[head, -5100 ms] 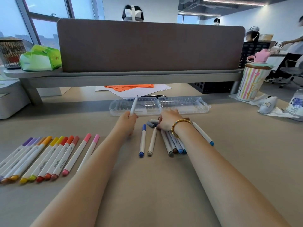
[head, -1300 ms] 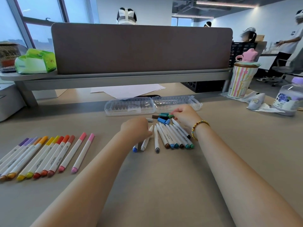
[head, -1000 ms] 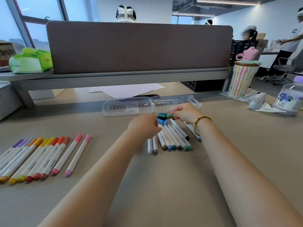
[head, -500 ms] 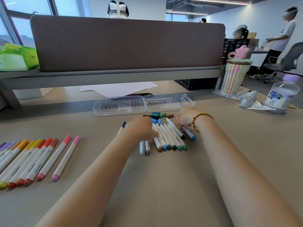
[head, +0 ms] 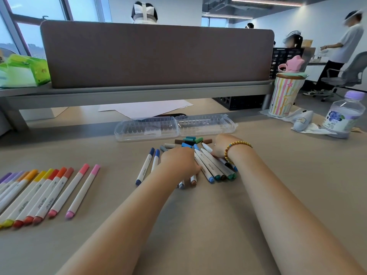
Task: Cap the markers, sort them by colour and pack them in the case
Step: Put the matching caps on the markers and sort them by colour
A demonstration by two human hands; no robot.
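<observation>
Both: left hand (head: 179,161) and right hand (head: 220,144) rest on markers (head: 213,167).

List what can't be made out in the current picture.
- Left hand: its fingers curl out of sight over the marker pile, so any grip is unclear.
- Right hand: fingertips hidden among the markers.
- Sorted row: cut off by the left edge.
- Case: contents unclear through the ribbed plastic.

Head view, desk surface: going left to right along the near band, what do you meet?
Row of capped purple-to-red markers → two pink-capped markers → two blue-capped markers → left hand → bunch of blue, green and brown uncapped markers → right hand → clear plastic water bottle with purple cap.
</observation>
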